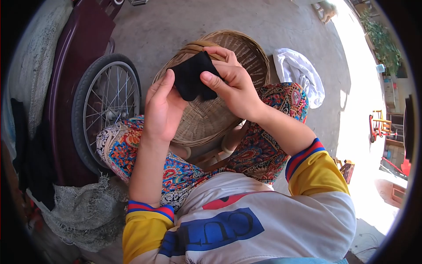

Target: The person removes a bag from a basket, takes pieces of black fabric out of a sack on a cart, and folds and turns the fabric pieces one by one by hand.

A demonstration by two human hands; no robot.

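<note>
Floor (167, 26): grey, concrete-looking, sunlit off to my right.
Basket (206, 125): round wicker, on floor right in front of me.
White cloth (295, 72): crumpled on floor, just right of basket.
Wheel (108, 115): spoked, on my left.

White shirt (307, 220), near: blue panel (225, 234) across front, dark capitals upside down in view. 3 legible: "CUL". Anything further left lost in folds.
</note>
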